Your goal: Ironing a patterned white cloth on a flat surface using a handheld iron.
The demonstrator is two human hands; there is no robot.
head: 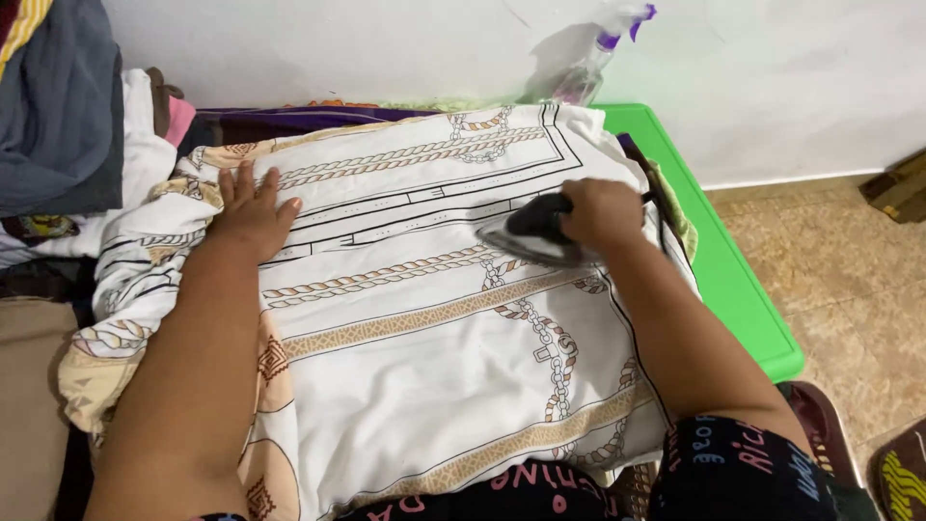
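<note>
Black iron [529, 234] on white cloth [434, 338], nose pointing left; right hand [603, 212] fingers wrapped round handle; left hand [253, 212] fingers spread flat.

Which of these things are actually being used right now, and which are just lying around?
In use:
- iron, gripped by the right hand
- white patterned cloth, pressed flat by the left hand
- green table under it

Lying about:
- spray bottle by the wall
- heap of clothes at left
</note>
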